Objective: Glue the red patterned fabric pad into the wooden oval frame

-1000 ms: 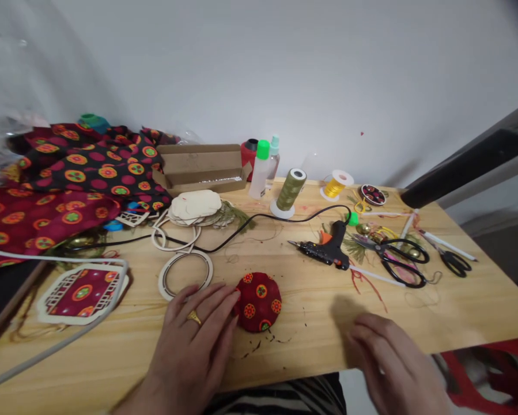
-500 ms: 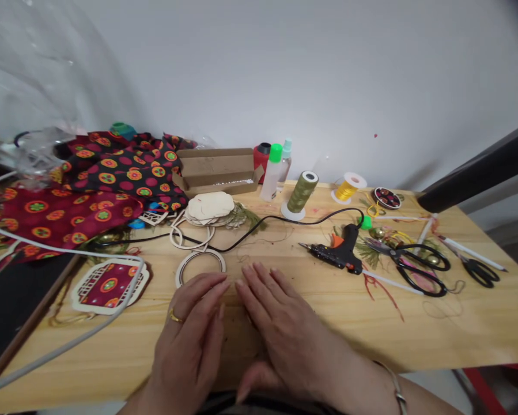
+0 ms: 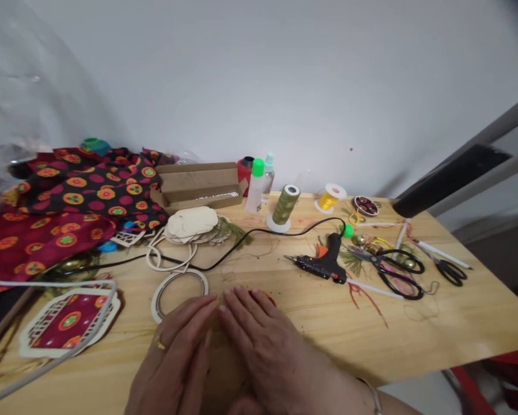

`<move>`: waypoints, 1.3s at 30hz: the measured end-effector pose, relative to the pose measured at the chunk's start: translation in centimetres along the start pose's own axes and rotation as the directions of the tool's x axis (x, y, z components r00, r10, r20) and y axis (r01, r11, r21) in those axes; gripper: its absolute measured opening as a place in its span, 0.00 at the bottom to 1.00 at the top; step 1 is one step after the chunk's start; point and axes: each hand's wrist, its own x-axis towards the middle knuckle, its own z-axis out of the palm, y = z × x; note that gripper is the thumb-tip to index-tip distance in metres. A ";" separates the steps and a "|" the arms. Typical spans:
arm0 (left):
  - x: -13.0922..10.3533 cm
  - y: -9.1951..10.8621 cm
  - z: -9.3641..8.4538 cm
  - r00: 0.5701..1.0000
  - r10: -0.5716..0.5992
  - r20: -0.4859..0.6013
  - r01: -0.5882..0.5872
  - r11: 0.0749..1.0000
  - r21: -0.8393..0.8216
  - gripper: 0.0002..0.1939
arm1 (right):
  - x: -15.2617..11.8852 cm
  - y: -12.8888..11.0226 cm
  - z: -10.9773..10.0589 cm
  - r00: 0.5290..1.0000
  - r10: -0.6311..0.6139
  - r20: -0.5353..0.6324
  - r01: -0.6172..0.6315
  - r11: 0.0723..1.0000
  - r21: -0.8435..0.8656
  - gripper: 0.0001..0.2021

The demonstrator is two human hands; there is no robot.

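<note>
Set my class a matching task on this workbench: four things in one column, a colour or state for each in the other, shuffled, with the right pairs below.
1. Left hand
2. Glue gun
3. Cardboard box
4. Upright thread cone

A. olive green
B. wearing a gold ring
C. standing open
D. black, with an orange trigger

Right pairs: 1-B, 2-D, 3-C, 4-A

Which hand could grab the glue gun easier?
Probably the right hand: it is nearer the glue gun, which lies on that side. The left hand is farther off, near the pale ring.
</note>
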 end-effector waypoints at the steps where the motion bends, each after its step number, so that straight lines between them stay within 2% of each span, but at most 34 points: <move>1: 0.0 -0.2 0.1 1.000 0.013 -0.002 -0.013 1.000 0.011 0.21 | -0.2 0.1 0.2 0.998 -0.012 -0.060 0.009 0.999 -0.048 0.37; 3: -0.1 -0.7 0.4 1.000 0.029 -0.006 -0.029 0.999 0.040 0.22 | -0.8 0.5 0.9 0.967 -0.075 -0.242 0.041 0.989 -0.144 0.26; 5: -0.1 -1.0 0.5 0.999 0.048 -0.009 -0.047 0.997 0.057 0.23 | -1.5 0.9 1.6 0.874 -0.151 -0.462 0.078 0.982 -0.174 0.14; 6: -0.1 -1.0 0.5 0.999 0.045 -0.010 -0.045 0.997 0.062 0.23 | -1.8 1.0 1.9 0.829 -0.159 -0.536 0.089 0.984 -0.153 0.09; 7: -0.1 -1.0 0.5 0.999 0.034 -0.007 -0.033 0.997 0.064 0.23 | -2.2 1.1 2.1 0.807 -0.130 -0.575 0.076 0.990 -0.117 0.08; 11: 0.0 -0.1 0.0 0.998 -0.066 0.024 0.065 0.997 0.052 0.22 | -3.0 0.7 2.0 0.845 0.062 -0.532 -0.039 0.998 0.054 0.08; 14: 0.1 0.4 -0.1 0.994 -0.099 0.052 0.097 0.994 0.045 0.21 | -2.8 0.5 1.7 0.796 0.149 -0.587 -0.063 0.984 0.165 0.07; 16: 0.2 0.6 0.0 0.995 -0.078 0.057 0.074 0.995 0.066 0.20 | -2.5 0.5 1.7 0.761 0.176 -0.624 -0.056 0.977 0.207 0.06; 20: 0.3 0.6 0.2 0.998 -0.049 0.051 0.042 0.992 0.118 0.19 | -2.0 0.6 1.8 0.728 0.235 -0.644 -0.067 0.960 0.274 0.05; 23: 0.5 0.7 0.4 0.997 -0.064 0.047 0.057 0.988 0.141 0.19 | -2.2 0.8 1.4 0.727 0.301 -0.617 -0.099 0.935 0.340 0.05; 28: 1.5 1.2 0.4 0.997 -0.063 0.045 0.058 0.992 0.112 0.19 | -3.2 0.5 -0.4 0.753 0.453 -0.477 -0.193 0.846 0.497 0.11; 30: 2.0 1.4 0.6 0.996 -0.049 0.072 0.044 0.996 0.077 0.20 | -3.4 0.1 -0.9 0.772 0.443 -0.456 -0.187 0.844 0.503 0.14; 33: 2.5 1.5 1.0 0.994 -0.034 0.108 0.029 0.998 0.051 0.23 | -3.4 -0.3 -0.9 0.819 0.328 -0.472 -0.097 0.888 0.449 0.17; 35: 2.5 1.5 1.3 0.994 -0.029 0.109 0.022 0.997 0.068 0.22 | -3.3 -0.3 -0.4 0.822 0.269 -0.501 -0.063 0.919 0.390 0.15; 37: 2.3 1.5 1.5 0.993 -0.020 0.115 0.009 0.995 0.097 0.22 | -3.2 0.0 0.3 0.820 0.266 -0.506 -0.114 0.944 0.311 0.06; 38: 2.1 1.5 1.6 0.992 -0.017 0.128 0.003 0.994 0.112 0.22 | -3.2 0.2 0.5 0.829 0.271 -0.490 -0.158 0.953 0.261 0.08; 39: 2.0 1.4 1.6 0.989 -0.019 0.147 0.001 0.992 0.126 0.22 | -3.1 0.4 0.7 0.852 0.269 -0.450 -0.194 0.959 0.206 0.14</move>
